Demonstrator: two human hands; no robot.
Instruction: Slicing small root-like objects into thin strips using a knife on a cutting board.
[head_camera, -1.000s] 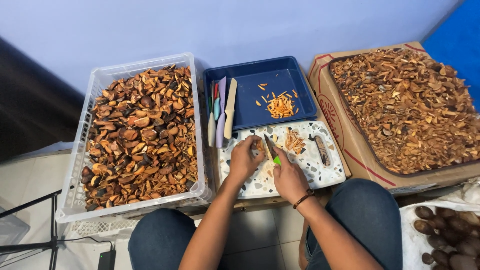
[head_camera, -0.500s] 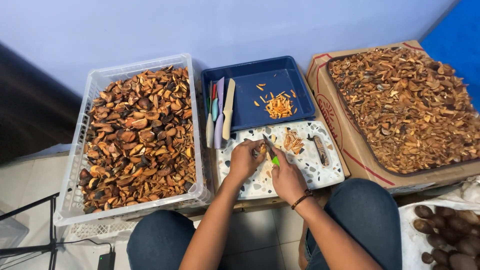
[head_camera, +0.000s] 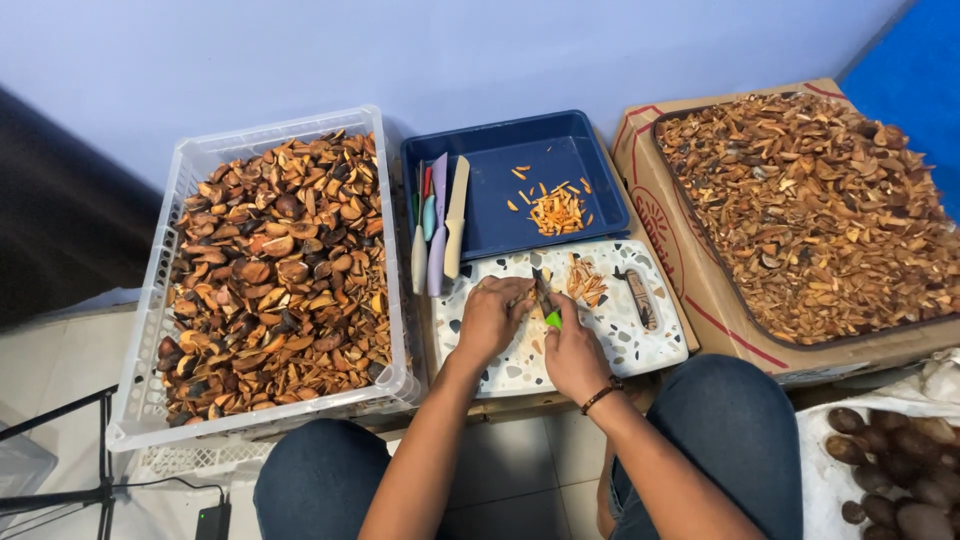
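Hands cutting on a speckled board.

Near my knees, my right hand (head_camera: 572, 352) is squeezing its fingers around a green-handled knife (head_camera: 547, 305), and my left hand (head_camera: 492, 318) is pinching a small brown piece that I cannot see well, both over the cutting board (head_camera: 640, 345). Orange slivers (head_camera: 585, 283) are lying just beside my hands. Farther off, a blue tray (head_camera: 500, 165) is holding more slivers and spare knives (head_camera: 437, 228). Brown shells are filling the white crate (head_camera: 160, 290) and the cardboard box (head_camera: 680, 260).
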